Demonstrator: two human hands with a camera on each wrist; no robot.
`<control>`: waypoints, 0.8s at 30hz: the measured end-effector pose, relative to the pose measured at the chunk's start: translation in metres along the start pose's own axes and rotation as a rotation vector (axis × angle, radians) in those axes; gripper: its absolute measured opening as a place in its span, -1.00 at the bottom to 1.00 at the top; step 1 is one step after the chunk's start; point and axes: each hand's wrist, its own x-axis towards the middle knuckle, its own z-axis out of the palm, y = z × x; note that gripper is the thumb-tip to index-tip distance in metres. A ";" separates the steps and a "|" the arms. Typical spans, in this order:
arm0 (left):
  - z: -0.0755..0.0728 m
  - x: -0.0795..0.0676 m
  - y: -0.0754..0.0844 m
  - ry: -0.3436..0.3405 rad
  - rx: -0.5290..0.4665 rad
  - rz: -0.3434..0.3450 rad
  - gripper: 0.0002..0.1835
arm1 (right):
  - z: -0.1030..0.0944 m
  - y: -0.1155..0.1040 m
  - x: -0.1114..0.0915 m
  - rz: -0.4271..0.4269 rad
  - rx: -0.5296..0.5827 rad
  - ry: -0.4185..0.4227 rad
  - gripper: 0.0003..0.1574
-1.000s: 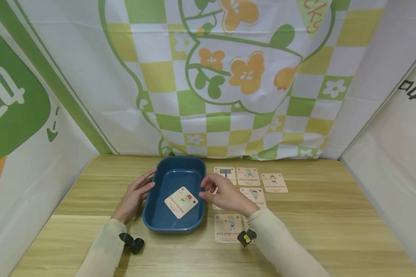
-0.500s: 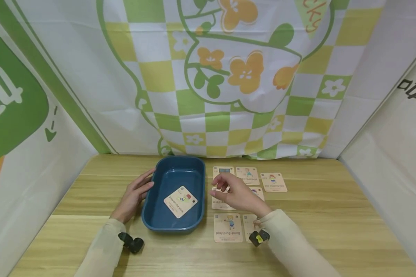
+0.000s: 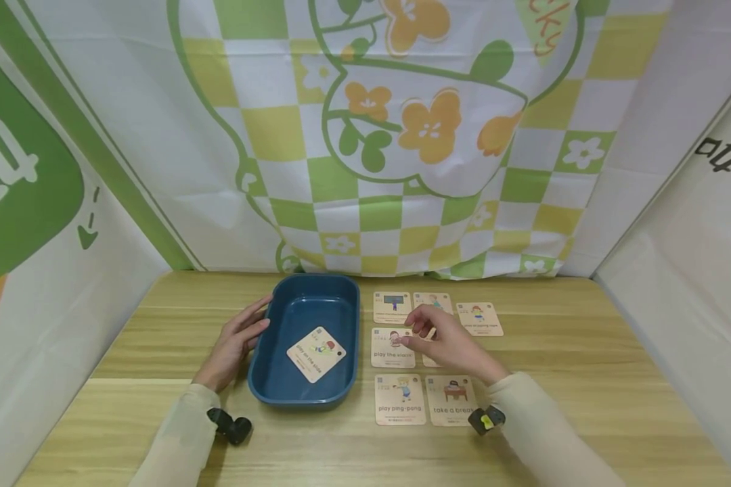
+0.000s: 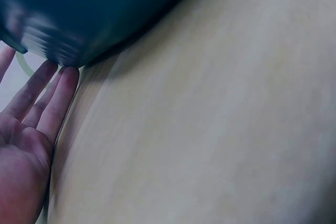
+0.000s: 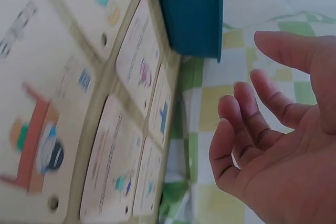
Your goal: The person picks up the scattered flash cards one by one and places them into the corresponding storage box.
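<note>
A blue plastic tray [image 3: 319, 312] stands on the wooden table, with a "play on the slide" card [image 3: 317, 354] lying askew inside. My left hand [image 3: 234, 345] rests against the tray's left side; in the left wrist view its fingertips [image 4: 67, 80] touch the outer wall. Over the card rows hovers my right hand [image 3: 447, 343], fingers loosely bent and thumb apart, holding nothing. It partly covers the football card [image 3: 428, 299] and most of another card behind it. Nearby lie the "play the violin" card [image 3: 392, 353], "play ping-pong" card [image 3: 400, 399] and "take a break" card [image 3: 451, 399].
A blackboard-picture card [image 3: 392, 308] lies at the back beside the tray, and a skipping-rope card [image 3: 478, 319] lies apart at the right. Behind the wooden table [image 3: 554, 385] hangs a checked cloth [image 3: 384, 216]. Pale side walls flank the table.
My right hand has moved from the tray's right rim rightward over the cards, uncovering the violin and "take a break" cards. The left hand has stayed at the tray.
</note>
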 end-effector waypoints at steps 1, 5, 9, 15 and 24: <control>0.000 0.000 0.000 0.001 0.000 -0.001 -0.37 | -0.002 0.002 -0.001 0.010 -0.002 0.003 -0.75; 0.000 0.000 0.000 -0.001 -0.004 0.002 -0.37 | -0.011 0.010 -0.007 0.032 0.001 0.011 -0.73; 0.000 0.000 0.000 -0.007 -0.007 0.005 -0.37 | -0.020 0.018 -0.012 0.052 -0.007 0.021 -0.69; -0.001 0.000 -0.001 -0.002 -0.011 0.005 -0.38 | -0.032 0.031 -0.017 0.092 -0.034 0.038 -0.65; 0.000 0.000 0.000 0.004 -0.018 0.005 -0.38 | -0.051 0.053 -0.023 0.120 -0.076 0.068 -0.60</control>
